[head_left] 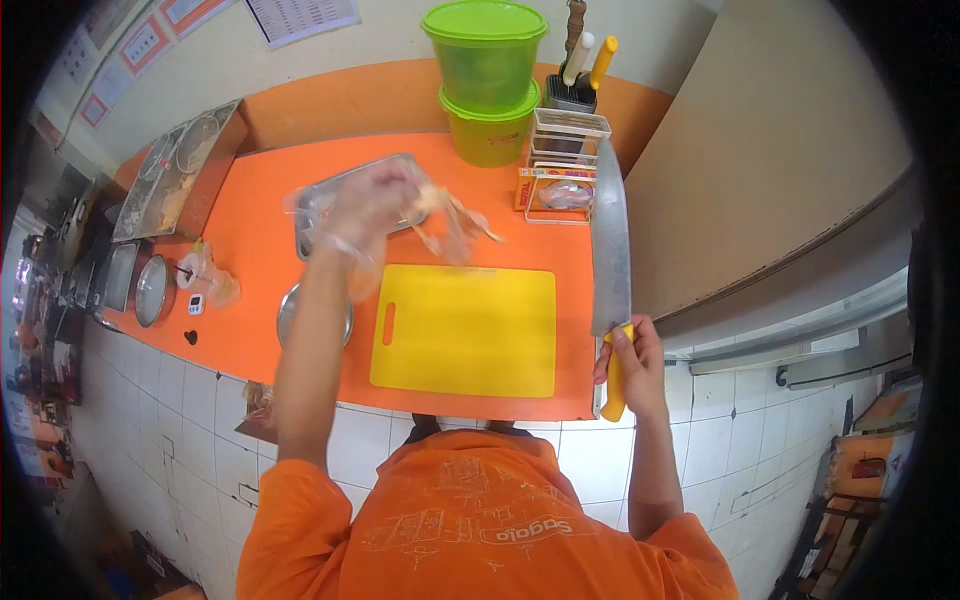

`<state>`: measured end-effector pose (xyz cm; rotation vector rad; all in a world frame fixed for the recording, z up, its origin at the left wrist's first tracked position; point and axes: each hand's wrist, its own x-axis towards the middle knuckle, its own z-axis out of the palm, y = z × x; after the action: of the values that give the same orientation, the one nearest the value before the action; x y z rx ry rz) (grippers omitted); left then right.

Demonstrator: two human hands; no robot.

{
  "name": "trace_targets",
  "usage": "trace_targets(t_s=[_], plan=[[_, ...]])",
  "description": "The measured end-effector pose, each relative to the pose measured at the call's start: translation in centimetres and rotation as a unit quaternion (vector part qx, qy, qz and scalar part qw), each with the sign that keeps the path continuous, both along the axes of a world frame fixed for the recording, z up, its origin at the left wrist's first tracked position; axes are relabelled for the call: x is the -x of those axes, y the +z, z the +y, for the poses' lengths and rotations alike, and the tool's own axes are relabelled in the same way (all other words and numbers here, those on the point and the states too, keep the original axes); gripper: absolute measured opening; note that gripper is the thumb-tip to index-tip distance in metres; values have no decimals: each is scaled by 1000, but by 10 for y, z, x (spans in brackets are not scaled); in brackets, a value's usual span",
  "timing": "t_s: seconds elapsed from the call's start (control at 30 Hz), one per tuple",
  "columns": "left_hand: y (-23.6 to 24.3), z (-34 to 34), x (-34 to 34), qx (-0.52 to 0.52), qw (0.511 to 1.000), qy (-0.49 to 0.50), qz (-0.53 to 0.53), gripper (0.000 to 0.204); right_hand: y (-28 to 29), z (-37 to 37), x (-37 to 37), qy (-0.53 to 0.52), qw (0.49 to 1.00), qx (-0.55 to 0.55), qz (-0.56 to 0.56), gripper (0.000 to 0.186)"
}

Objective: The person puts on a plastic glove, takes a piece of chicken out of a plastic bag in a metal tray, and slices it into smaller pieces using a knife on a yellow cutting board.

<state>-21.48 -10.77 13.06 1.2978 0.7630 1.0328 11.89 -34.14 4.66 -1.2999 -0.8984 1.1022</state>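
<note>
In a clear plastic glove, my left hand (370, 205) is closed on a limp, pale yellow and pink piece of raw chicken (450, 220), blurred by motion. It hangs over the far side of a yellow cutting board (470, 335), apart from it. Behind that hand lies a shallow metal tray (320, 205), partly hidden. My right hand (637, 365) grips the yellow handle of a large kitchen knife (610, 240) at the table's right edge, its broad blade pointing away from me.
Partly under my left forearm sits a round metal bowl (340, 318). Two green lidded tubs (485, 60) are stacked at the back, beside a knife block (571, 93) and a white wire rack (565, 165). A tall brown panel (770, 150) borders the right. Metal containers (178, 175) stand far left.
</note>
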Motion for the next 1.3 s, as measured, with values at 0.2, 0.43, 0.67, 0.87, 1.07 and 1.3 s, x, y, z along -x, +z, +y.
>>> trace_targets(t_s=[0.2,0.43,0.67,0.87,1.07,1.3], plan=[[-196,-85,-8,106,980,-35,163,8,-33,-17,16,93,966,92,-223,29],[-231,-139,-14,100,885,174,419,9,-117,-39,107,267,884,-2,-383,66],[-237,-142,-1,93,873,272,395,22,-112,-39,43,156,884,105,-429,67],[-166,-130,10,165,932,-19,322,24,-94,-42,51,146,909,189,-342,69],[-166,-104,-32,134,988,-79,21,31,-38,-60,54,42,976,212,-2,65],[-89,-111,-86,280,938,-136,-155,34,28,-56,36,-8,990,80,-112,64]])
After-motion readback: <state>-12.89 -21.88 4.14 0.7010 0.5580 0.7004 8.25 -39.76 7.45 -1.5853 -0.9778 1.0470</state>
